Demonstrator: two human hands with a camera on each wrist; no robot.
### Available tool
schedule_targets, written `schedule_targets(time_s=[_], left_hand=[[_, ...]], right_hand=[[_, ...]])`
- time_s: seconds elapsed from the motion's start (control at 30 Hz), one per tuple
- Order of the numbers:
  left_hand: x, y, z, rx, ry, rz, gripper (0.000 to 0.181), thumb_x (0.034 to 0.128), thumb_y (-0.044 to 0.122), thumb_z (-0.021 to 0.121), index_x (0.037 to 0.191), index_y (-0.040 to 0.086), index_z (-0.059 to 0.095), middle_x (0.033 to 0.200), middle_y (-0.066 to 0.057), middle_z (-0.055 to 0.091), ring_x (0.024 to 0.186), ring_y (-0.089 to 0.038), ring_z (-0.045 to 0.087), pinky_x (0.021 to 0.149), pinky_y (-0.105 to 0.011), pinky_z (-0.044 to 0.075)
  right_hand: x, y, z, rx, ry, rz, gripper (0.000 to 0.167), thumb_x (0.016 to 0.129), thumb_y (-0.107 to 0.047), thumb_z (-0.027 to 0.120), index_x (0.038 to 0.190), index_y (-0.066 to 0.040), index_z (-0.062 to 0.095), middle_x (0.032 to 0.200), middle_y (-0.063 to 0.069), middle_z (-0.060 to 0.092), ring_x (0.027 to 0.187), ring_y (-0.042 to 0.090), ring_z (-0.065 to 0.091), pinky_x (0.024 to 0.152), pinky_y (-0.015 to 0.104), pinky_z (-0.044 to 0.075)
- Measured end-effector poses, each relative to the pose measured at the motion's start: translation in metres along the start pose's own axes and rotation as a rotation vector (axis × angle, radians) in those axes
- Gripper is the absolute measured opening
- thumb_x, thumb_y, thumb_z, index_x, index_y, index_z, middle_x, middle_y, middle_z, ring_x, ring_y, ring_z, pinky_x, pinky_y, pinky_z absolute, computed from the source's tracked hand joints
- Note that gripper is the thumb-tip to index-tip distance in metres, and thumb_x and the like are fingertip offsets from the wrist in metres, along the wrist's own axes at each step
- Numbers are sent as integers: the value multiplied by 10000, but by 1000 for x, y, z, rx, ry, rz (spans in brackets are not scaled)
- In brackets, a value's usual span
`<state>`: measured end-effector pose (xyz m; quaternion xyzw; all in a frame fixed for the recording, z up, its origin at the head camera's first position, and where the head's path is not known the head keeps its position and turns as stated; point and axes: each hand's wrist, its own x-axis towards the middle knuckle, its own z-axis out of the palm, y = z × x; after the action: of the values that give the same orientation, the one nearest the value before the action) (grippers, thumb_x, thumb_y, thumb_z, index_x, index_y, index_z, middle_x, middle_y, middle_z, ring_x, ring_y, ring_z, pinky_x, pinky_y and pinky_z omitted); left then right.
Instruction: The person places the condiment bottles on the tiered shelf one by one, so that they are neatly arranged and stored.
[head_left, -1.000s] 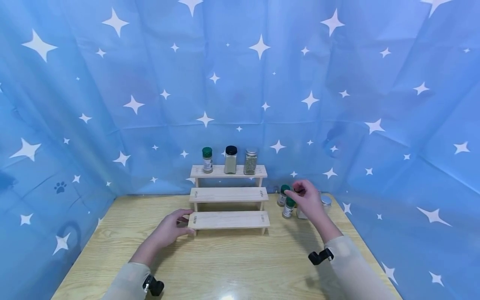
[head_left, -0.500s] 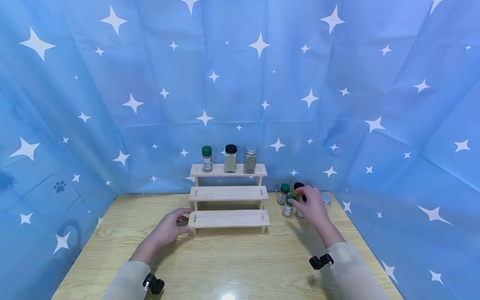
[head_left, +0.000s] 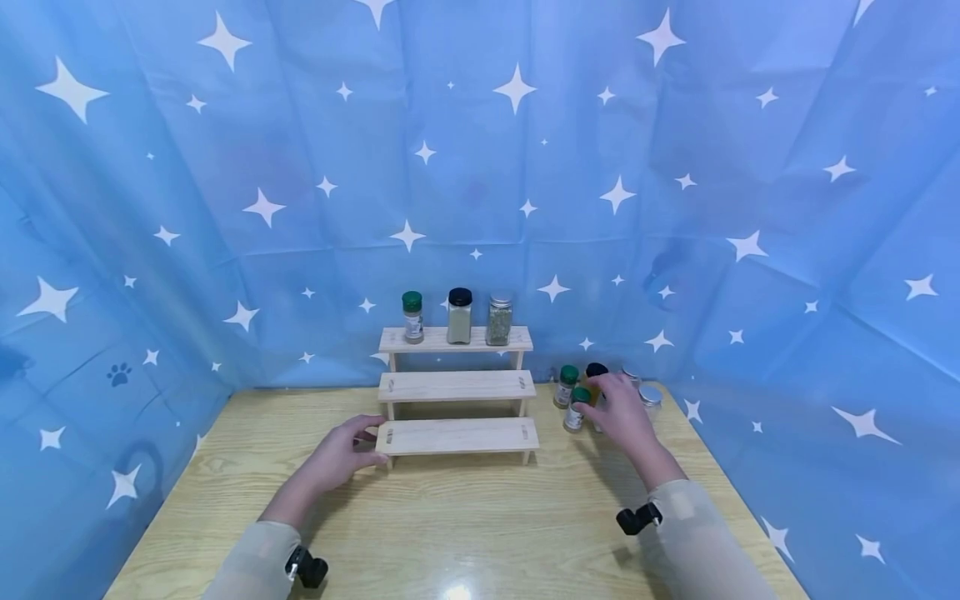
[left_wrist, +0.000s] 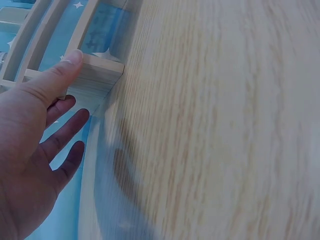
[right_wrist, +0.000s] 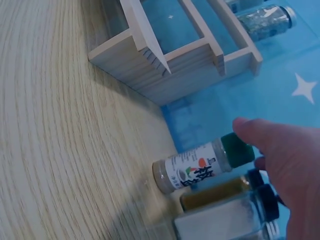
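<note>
At the left end of a three-tier wooden rack (head_left: 457, 437), my left hand (head_left: 341, 457) grips the lowest shelf. In the left wrist view, the thumb of my left hand (left_wrist: 35, 135) lies on the shelf (left_wrist: 100, 67), its other fingers loosely bent. My right hand (head_left: 624, 421) pinches the green cap of the front spice jar (head_left: 575, 414), which stands upright on the table. The right wrist view shows the thumb of my right hand (right_wrist: 285, 155) against the cap of this jar (right_wrist: 192, 167); the other fingertips are partly hidden.
On the top shelf stand a green-capped jar (head_left: 412, 318), a black-capped jar (head_left: 459, 317) and a silver-capped jar (head_left: 498, 321). Another green-capped jar (head_left: 566, 387), a black-capped one (head_left: 596, 370) and silver-capped ones (head_left: 650, 395) crowd around my right hand. A starry blue curtain hangs behind.
My right hand has come down from above the jars on the right, its thumb and finger now at the front green cap. The left hand stays on the rack.
</note>
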<state>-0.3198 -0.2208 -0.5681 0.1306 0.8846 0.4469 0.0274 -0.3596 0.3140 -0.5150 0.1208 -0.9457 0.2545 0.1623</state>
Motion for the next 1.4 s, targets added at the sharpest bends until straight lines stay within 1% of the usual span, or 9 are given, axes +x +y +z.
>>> schedule_targets(time_s=[0.07, 0.2, 0.3, 0.63, 0.87, 1.03, 1.17, 1.3, 1.4], left_hand=[[0, -1, 0, 3, 4, 4, 744, 943, 269, 920, 1591, 114, 590, 1531, -114, 629, 1300, -348, 662, 1066, -570, 586], [0, -2, 0, 22, 10, 17, 751, 939, 285, 922, 1590, 109, 591, 1543, -119, 625, 1296, -345, 665, 1083, -586, 572], [0, -2, 1, 34, 14, 23, 752, 938, 295, 923, 1588, 112, 593, 1546, -116, 625, 1292, -339, 669, 1091, -592, 564], [1, -3, 1, 51, 12, 34, 762, 942, 284, 920, 1599, 102, 581, 1543, -111, 626, 1291, -339, 671, 1093, -596, 562], [0, -2, 0, 51, 8, 29, 760, 941, 292, 922, 1598, 110, 585, 1550, -105, 621, 1298, -336, 666, 1087, -591, 565], [1, -2, -2, 58, 9, 34, 749, 940, 295, 922, 1591, 124, 594, 1539, -98, 629, 1295, -329, 668, 1087, -582, 567], [0, -2, -2, 49, 2, 29, 753, 940, 289, 922, 1593, 119, 589, 1549, -104, 619, 1300, -329, 663, 1098, -581, 561], [-1, -2, 0, 43, -4, 26, 753, 946, 280, 917, 1598, 111, 581, 1563, -118, 606, 1307, -339, 657, 1100, -589, 559], [-1, -1, 1, 34, 3, 25, 738, 945, 274, 917, 1591, 126, 591, 1554, -112, 613, 1306, -343, 656, 1092, -594, 562]], right_hand=[[1, 1, 1, -26, -3, -12, 530, 975, -233, 891, 1394, 30, 700, 1385, 234, 693, 1350, 474, 540, 1121, 689, 471], [2, 2, 2, -68, -12, -23, 488, 969, -208, 895, 1373, 7, 723, 1350, 213, 720, 1347, 475, 548, 1170, 707, 413], [2, 3, 3, -83, -11, -36, 447, 974, -207, 890, 1350, -13, 744, 1317, 199, 737, 1324, 469, 562, 1173, 718, 388], [1, 4, 4, -81, 13, -65, 439, 966, -197, 896, 1330, 2, 752, 1258, 197, 756, 1227, 440, 610, 1159, 702, 401], [1, 3, 7, -54, 38, -71, 425, 971, -199, 887, 1318, 4, 749, 1284, 210, 746, 1233, 443, 608, 1125, 691, 439], [3, 0, 8, -11, 56, -62, 423, 975, -186, 868, 1333, -5, 732, 1309, 202, 728, 1254, 429, 602, 1115, 671, 461], [2, -7, 6, 43, 77, -41, 428, 986, -174, 848, 1357, -4, 717, 1309, 202, 716, 1230, 429, 613, 1027, 639, 526], [-1, -16, 2, 142, 98, 0, 398, 1028, -176, 802, 1384, -39, 689, 1302, 158, 681, 1153, 393, 641, 893, 543, 571], [0, -23, 0, 235, 123, 25, 366, 1046, -165, 773, 1382, -60, 673, 1292, 132, 656, 1136, 358, 643, 861, 520, 580]])
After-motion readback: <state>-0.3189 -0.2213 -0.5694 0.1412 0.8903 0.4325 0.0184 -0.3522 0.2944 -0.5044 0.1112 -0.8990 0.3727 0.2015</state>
